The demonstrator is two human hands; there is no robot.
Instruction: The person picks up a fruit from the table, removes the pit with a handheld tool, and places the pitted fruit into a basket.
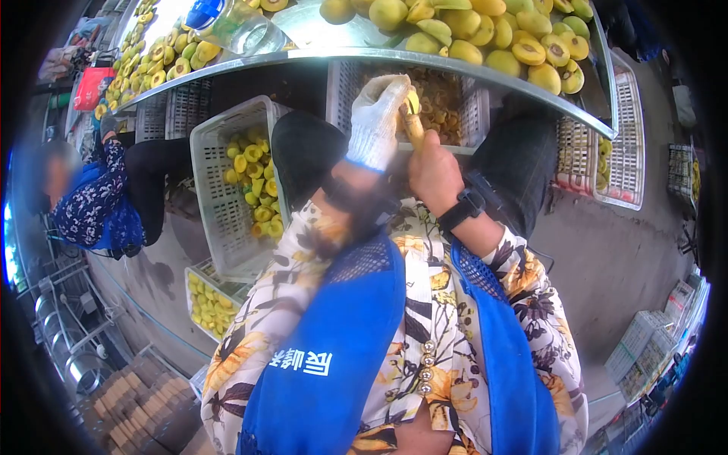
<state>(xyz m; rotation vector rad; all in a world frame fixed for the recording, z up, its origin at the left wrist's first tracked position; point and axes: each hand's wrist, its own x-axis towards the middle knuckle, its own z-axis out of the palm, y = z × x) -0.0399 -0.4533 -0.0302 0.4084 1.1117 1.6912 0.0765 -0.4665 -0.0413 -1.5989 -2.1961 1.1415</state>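
My left hand, in a white knit glove, is closed around a piece of yellow fruit, mostly hidden by the fingers. My bare right hand grips a tool with a pale wooden-looking handle; its upper end meets the fruit, and its blade or tip cannot be made out. Both hands are just below the rim of the metal table. Under them stands a crate with brownish-yellow scraps or pits. Halved yellow-green stone fruit lies heaped on the table.
A clear bottle with blue on it lies on the table. A white crate of fruit halves stands at my left, with another crate behind it. More crates are at the right. Another person sits at the left.
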